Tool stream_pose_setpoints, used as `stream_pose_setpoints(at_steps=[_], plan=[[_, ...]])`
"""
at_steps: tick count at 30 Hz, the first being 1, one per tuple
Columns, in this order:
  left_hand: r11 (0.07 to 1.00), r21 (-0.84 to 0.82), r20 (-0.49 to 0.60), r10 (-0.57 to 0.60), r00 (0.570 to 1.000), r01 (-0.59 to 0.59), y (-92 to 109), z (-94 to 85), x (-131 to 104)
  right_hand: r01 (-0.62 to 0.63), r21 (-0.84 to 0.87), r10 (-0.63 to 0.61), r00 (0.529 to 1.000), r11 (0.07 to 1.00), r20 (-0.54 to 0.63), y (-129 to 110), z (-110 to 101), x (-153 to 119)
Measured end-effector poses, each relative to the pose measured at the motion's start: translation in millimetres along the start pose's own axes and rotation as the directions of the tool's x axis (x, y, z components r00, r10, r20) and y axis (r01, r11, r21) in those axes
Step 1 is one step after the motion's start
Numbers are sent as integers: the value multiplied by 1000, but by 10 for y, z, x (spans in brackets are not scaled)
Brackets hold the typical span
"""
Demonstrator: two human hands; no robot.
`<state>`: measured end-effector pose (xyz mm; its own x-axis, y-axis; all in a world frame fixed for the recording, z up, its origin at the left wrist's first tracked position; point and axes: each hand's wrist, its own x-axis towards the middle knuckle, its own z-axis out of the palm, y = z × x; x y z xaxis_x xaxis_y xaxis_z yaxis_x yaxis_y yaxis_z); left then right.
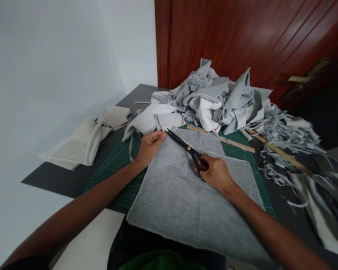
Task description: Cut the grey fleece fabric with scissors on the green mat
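From my end, I have the right hand (216, 172) wrapped around the handles of a pair of long black metal scissors (186, 145), fingers curled through the loops, the blades almost together and pointing away to the left. The left hand (150, 146) pinches the upper left corner of a large light-grey, roughly rectangular cloth sheet (180, 195), its fingertips just beside the blade tips. That sheet lies nearly flat under the scissors, its near edge hanging over the front of the desk (53, 178). At its far edge shows a smaller heathered-grey cloth piece (202, 140); I cannot tell whether it is separate or joined. I judge the cutting on this sheet to be barely begun or paused: I see no slit across its middle, and whether the corner has been snipped is too small to tell, so most of the sheet looks left to work. Under it is a green gridded cutting mat (107, 165), with a thin tan wooden strip (239, 145) across its far part. Beyond rises a crumpled heap of grey and white cloth (202, 90); to the right, a tangle of narrow grey offcuts (287, 131) suggests much trimming already done. Folded cream cloth (84, 144) lies at left.
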<state>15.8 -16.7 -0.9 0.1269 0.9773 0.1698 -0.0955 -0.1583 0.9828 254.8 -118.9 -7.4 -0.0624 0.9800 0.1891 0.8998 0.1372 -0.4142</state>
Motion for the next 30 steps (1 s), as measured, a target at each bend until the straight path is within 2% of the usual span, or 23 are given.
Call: stream_pose_setpoints(at_steps=[9,17,30], plan=[[1000,6,-28,-11,1000,11,-6,-7,5,44,-156,-47,999,987,-19,24,-67,19],[999,5,-29,-34,999,34,-18,-4,12,73,-223,-81,996,972,-28,31,-99,14],[995,-65,-26,-76,997,74,-6,13,4,52,-266,-57,998,963,-10,-3,-143,12]])
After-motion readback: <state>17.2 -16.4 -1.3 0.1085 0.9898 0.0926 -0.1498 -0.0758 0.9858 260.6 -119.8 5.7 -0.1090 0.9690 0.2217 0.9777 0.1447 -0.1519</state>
